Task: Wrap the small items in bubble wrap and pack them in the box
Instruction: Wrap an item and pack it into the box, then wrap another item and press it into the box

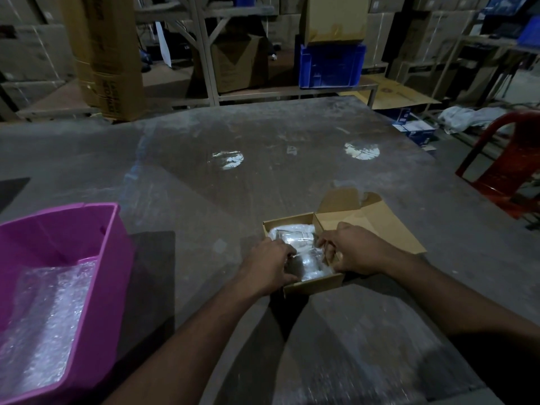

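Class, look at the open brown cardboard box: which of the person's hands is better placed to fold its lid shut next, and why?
The right hand. It rests at the side of the brown cardboard box where the open lid flap is hinged, just beside it. The left hand is at the opposite edge, on the bubble-wrapped item.

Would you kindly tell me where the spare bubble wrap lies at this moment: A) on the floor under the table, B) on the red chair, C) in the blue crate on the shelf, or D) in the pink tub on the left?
D: loose bubble wrap fills the bottom of the pink tub at the table's left edge.
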`<state>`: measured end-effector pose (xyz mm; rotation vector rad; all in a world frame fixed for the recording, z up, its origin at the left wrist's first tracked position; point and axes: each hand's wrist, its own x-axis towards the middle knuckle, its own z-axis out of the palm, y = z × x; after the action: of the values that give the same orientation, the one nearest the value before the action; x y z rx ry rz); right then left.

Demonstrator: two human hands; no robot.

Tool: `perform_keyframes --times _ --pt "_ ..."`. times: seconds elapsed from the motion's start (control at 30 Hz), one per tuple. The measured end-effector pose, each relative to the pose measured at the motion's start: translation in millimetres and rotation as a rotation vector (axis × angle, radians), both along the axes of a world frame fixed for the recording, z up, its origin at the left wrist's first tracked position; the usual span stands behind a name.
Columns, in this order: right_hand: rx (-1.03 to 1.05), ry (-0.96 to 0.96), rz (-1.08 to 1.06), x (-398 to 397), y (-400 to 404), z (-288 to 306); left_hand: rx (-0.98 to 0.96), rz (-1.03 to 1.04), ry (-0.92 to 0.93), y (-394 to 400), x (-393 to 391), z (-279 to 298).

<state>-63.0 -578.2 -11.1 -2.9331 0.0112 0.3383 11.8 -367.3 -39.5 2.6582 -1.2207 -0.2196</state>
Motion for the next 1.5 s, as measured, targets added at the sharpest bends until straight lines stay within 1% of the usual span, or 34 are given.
perform_keyframes --times 0.13,0.23,0.37,0.5,0.57,0.77,0.97,1.1,1.23,1.37,1.5 --pt "-0.095 -0.019 0.01 9.7 3.3 -12.7 0.003 0.036 0.029 -1.1 2.4 3.3" --pt "-0.166 -0.023 0.008 12.2 10.4 -9.4 -0.003 0.048 0.032 -3.9 2.4 2.6" --pt "-0.275 0.004 0.013 12.9 21.9 -3.4 0.039 0.048 -0.004 -10.0 0.9 2.4" --pt "-0.328 -0.017 0.04 10.4 28.2 -0.2 0.056 0.046 -0.023 -12.5 2.4 0.7" --pt "-0.294 -0.017 0.03 8.8 26.4 0.2 0.047 0.053 0.002 -11.2 3.2 -0.3" --pt "-0.064 -0.042 -0.021 9.5 16.8 1.7 0.0 0.105 0.073 -2.6 7.5 0.4" --pt "-0.069 -0.02 -0.011 9.3 23.0 -0.2 0.009 0.087 0.081 -5.0 6.3 -0.5" --pt "0.014 -0.102 -0.056 11.3 20.7 13.4 -0.123 0.133 0.237 8.3 14.7 2.5" --pt "0.129 -0.2 -0.036 15.7 47.3 31.9 -0.31 0.271 0.272 32.7 26.9 18.5" --pt "0.261 -0.289 0.012 22.1 98.5 43.5 -0.49 0.392 0.222 73.5 32.7 35.2" --pt "0.491 -0.331 -0.006 34.8 156.7 43.7 -0.75 0.599 0.099 132.3 31.9 55.2"
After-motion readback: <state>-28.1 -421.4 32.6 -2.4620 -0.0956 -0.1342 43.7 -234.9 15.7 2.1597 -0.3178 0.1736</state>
